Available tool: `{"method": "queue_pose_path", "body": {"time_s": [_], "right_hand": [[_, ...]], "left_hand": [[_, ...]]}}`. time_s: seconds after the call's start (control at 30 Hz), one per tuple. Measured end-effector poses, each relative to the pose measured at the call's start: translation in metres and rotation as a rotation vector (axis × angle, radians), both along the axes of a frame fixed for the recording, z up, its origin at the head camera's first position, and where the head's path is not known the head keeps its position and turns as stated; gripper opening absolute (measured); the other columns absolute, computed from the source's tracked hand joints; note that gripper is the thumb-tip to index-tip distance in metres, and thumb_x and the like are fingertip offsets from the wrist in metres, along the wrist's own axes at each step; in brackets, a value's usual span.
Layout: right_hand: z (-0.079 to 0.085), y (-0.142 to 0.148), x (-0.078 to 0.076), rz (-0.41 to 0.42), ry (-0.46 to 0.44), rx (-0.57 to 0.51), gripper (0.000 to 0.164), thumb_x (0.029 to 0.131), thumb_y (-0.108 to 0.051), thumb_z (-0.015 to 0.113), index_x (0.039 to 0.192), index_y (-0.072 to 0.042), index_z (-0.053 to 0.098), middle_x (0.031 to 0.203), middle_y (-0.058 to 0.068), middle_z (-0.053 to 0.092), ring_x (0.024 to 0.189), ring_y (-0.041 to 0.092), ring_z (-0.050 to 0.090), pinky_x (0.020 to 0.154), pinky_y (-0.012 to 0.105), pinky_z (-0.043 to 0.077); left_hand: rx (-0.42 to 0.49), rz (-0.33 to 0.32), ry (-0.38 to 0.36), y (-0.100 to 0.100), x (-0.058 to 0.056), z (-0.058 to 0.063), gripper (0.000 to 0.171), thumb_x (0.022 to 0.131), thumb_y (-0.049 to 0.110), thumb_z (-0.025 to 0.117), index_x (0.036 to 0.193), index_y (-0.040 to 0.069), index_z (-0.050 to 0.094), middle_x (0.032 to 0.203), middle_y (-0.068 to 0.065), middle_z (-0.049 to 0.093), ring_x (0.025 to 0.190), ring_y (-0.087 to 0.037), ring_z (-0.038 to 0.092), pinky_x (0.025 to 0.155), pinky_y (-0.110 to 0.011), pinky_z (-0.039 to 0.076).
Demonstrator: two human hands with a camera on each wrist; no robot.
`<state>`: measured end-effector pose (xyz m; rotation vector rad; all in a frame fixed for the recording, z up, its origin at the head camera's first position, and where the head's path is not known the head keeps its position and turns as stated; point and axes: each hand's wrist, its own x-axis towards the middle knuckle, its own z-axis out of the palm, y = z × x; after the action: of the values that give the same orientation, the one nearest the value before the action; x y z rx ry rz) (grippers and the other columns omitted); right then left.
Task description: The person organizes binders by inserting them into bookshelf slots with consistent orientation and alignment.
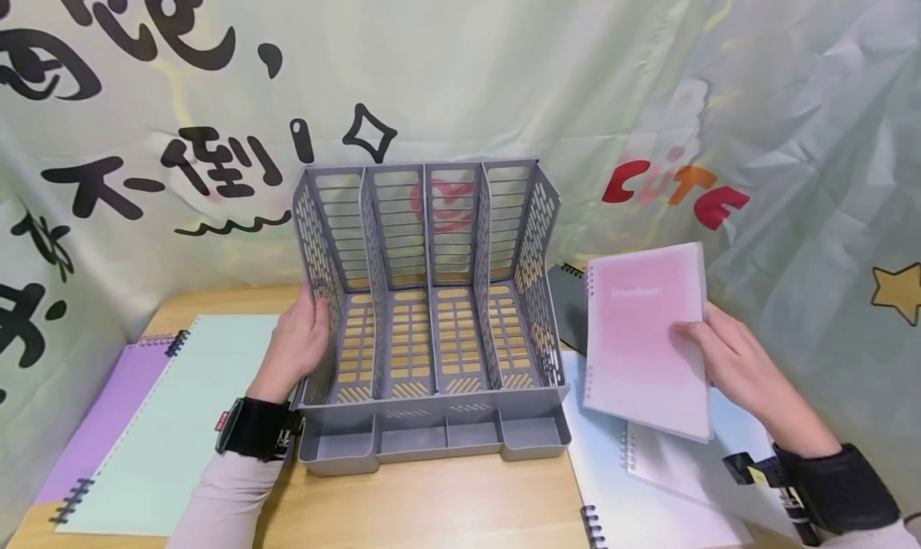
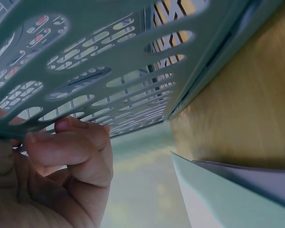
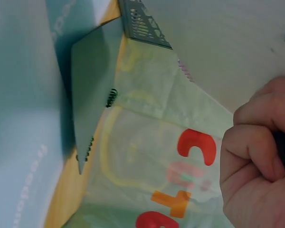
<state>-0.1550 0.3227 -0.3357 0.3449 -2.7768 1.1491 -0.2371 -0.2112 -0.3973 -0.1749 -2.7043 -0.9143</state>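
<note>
A grey desktop file organizer [image 1: 434, 401] with upright slots and a front row of small trays stands mid-table. My left hand [image 1: 298, 341] grips its left perforated side panel; the left wrist view has the curled fingers [image 2: 69, 152] against the slotted panel [image 2: 133, 85]. Off the organizer's right side, my right hand [image 1: 734, 365] pinches a pink spiral notebook [image 1: 640, 333] by its right edge, thumb on the cover. That notebook is held up above other notebooks, its cover reading "freedom". Its pale back [image 3: 228, 42] shows in the right wrist view.
On the left lie a mint green spiral notebook [image 1: 173, 429] and a purple one [image 1: 93, 429]. Beneath the pink one are a blue-white notebook [image 1: 612, 469], a pale one [image 1: 691, 461] and a dark one [image 1: 568, 309]. A printed cloth [image 1: 460, 69] hangs behind.
</note>
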Motion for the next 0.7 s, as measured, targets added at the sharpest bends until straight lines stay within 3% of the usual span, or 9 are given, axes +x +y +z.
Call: {"method": "queue_pose_path", "body": {"time_s": [0.3,0.7], "right_hand": [[0.005,-0.007,0.007,-0.038,0.080,-0.005,0.031,0.105,-0.021,0.042,0.136,-0.020,0.043,0.097,0.000,0.058,0.070,0.014,0.058,0.048,0.032,0.048],[0.016,-0.021,0.011,-0.005,0.220,0.018,0.033,0.103,-0.011,0.043,0.136,-0.016,0.044,0.100,-0.003,0.059,0.076,0.007,0.061,0.056,0.026,0.051]], "left_hand": [[-0.001,0.004,0.003,0.001,0.001,-0.002,0.043,0.106,0.020,0.030,0.142,-0.002,0.028,0.123,-0.033,0.051,0.105,-0.050,0.052,0.077,-0.061,0.045],[-0.012,0.002,0.008,0.002,0.002,0.001,0.042,0.106,0.019,0.029,0.141,-0.003,0.029,0.124,-0.034,0.051,0.107,-0.050,0.051,0.078,-0.062,0.044]]}}
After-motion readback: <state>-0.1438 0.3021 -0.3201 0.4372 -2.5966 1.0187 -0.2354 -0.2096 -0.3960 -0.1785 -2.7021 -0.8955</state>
